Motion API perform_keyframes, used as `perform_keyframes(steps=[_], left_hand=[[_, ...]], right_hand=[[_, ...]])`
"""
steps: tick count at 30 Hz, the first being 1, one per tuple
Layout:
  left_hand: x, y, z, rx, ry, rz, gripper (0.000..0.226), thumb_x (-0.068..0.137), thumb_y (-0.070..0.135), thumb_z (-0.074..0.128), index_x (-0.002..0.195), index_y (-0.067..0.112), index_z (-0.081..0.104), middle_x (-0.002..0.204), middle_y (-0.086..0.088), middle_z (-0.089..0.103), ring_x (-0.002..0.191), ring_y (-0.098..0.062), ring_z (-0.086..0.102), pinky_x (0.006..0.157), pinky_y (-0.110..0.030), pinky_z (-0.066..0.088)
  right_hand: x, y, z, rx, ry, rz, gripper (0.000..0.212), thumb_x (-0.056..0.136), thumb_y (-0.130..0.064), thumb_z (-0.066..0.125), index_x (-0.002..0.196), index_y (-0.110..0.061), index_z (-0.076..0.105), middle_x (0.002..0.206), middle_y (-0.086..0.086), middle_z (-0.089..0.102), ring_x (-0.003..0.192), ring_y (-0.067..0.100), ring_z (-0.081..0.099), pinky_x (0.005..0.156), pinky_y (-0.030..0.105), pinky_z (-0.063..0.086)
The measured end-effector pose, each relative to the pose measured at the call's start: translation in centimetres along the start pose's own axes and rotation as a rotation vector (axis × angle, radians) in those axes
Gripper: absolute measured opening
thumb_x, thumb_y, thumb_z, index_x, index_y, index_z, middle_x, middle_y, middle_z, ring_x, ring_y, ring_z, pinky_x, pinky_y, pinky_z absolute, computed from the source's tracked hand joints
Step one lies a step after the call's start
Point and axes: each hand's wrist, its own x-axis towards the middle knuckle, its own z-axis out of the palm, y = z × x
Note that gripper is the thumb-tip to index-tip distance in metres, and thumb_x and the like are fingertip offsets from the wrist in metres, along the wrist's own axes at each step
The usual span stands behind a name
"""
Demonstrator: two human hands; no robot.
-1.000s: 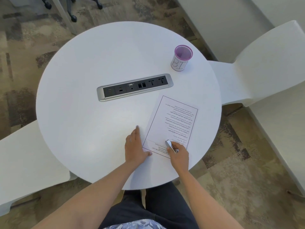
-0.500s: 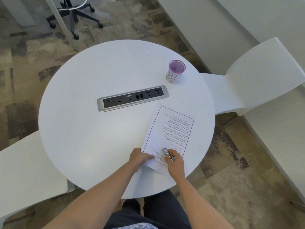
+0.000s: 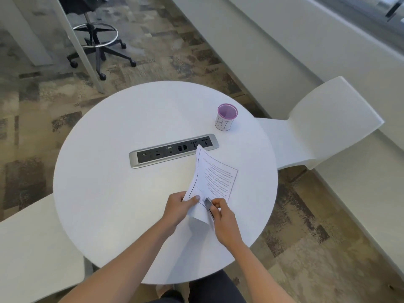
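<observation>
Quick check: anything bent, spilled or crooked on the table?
Only the printed sheet: it curls up off the table, far corner overlapping the socket panel, pinched by the left hand while the right hand holds a small metal tool against it. The purple cup stands upright.

Socket panel (image 3: 173,150) sat mid table (image 3: 109,171); cup (image 3: 227,117) stood behind its right end; sheet (image 3: 215,178) was in front, left hand (image 3: 178,207) at its near left edge, right hand (image 3: 225,217) with small tool (image 3: 207,203) just right; chair (image 3: 323,123) right of table

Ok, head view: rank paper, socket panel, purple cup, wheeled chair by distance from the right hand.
From the right hand:
1. paper, right beside it.
2. socket panel, table centre.
3. purple cup, table's far edge.
4. wheeled chair, floor beyond, left.
</observation>
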Motion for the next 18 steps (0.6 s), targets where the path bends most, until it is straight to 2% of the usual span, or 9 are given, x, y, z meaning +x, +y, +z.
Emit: perform_keyframes(steps=[3,6,8,10,11,14,15,17,18], left_hand=[[-1.1,2.5,-0.5,-0.042,0.007,0.08,0.032,0.092,0.028,0.066,0.084,-0.003,0.065,0.076,-0.009,0.055,0.071,-0.019,0.05,0.069,-0.034,0.039],[-2.3,4.6,-1.0,-0.11,0.033,0.136,0.041,0.095,0.028,0.061,0.084,-0.011,0.061,0.077,-0.012,0.055,0.072,-0.022,0.048,0.07,-0.036,0.037],[-3.2,6.1,-1.2,-0.145,0.046,0.158,0.034,0.096,0.028,0.06,0.079,-0.001,0.061,0.077,-0.013,0.054,0.072,-0.023,0.047,0.071,-0.036,0.037],[-4.1,7.3,-1.5,-0.156,0.048,0.174,0.025,0.096,0.029,0.06,0.081,0.009,0.062,0.078,-0.012,0.053,0.073,-0.023,0.046,0.072,-0.035,0.036],[-4.5,7.9,-1.8,-0.152,0.039,0.187,0.024,0.095,0.031,0.061,0.082,0.01,0.062,0.079,-0.011,0.053,0.074,-0.023,0.045,0.073,-0.035,0.034],[-5.4,9.1,-2.6,-0.142,-0.009,0.271,0.042,0.094,0.035,0.062,0.079,-0.004,0.061,0.078,-0.01,0.051,0.073,-0.022,0.043,0.071,-0.034,0.031],[-5.8,9.6,-2.9,-0.124,-0.015,0.314,0.046,0.095,0.037,0.061,0.08,-0.007,0.062,0.075,-0.008,0.052,0.072,-0.02,0.044,0.07,-0.032,0.033],[-6.4,10.8,-3.6,-0.095,0.012,0.393,0.039,0.095,0.045,0.056,0.073,0.017,0.072,0.071,0.007,0.062,0.067,-0.012,0.055,0.066,-0.022,0.042],[-6.6,11.1,-4.0,-0.091,0.04,0.434,0.036,0.094,0.05,0.054,0.076,0.026,0.074,0.076,0.016,0.067,0.072,-0.004,0.06,0.069,-0.017,0.045]], right_hand=[[-0.9,-3.1,-0.9,0.042,0.047,-0.091,0.009,0.096,-0.049,0.047,0.095,-0.04,0.05,0.086,-0.014,0.065,0.072,0.003,0.06,0.063,0.026,0.049],[-2.0,-5.7,-1.8,-0.033,0.129,-0.118,0.041,0.072,-0.077,0.057,0.093,-0.042,0.05,0.081,-0.022,0.067,0.067,-0.002,0.059,0.06,0.015,0.042],[-2.8,-7.2,-2.1,-0.155,0.203,-0.155,0.059,0.054,-0.088,0.059,0.096,-0.048,0.048,0.081,-0.034,0.063,0.076,-0.013,0.058,0.06,0.006,0.039],[-3.3,-8.1,-2.4,-0.21,0.262,-0.212,0.061,0.052,-0.081,0.068,0.101,-0.049,0.05,0.083,-0.041,0.058,0.08,-0.02,0.056,0.062,0.001,0.039],[-3.2,-8.4,-2.5,-0.216,0.294,-0.247,0.053,0.058,-0.069,0.075,0.101,-0.047,0.053,0.085,-0.038,0.059,0.079,-0.017,0.058,0.062,0.003,0.04],[-3.1,-9.8,-3.1,-0.204,0.48,-0.372,0.021,0.069,-0.025,0.076,0.085,-0.034,0.064,0.074,-0.019,0.065,0.064,0.005,0.059,0.054,0.018,0.044],[-3.0,-10.4,-3.5,-0.203,0.539,-0.406,0.014,0.07,-0.023,0.073,0.075,-0.031,0.062,0.065,-0.016,0.06,0.058,0.009,0.053,0.05,0.02,0.04],[-2.6,-11.6,-4.5,-0.216,0.59,-0.459,0.017,0.073,-0.028,0.068,0.064,-0.028,0.054,0.055,-0.011,0.05,0.053,0.012,0.043,0.046,0.017,0.029],[-2.4,-12.2,-5.2,-0.23,0.576,-0.471,0.023,0.074,-0.029,0.07,0.062,-0.027,0.052,0.054,-0.009,0.049,0.052,0.011,0.041,0.046,0.018,0.027]])
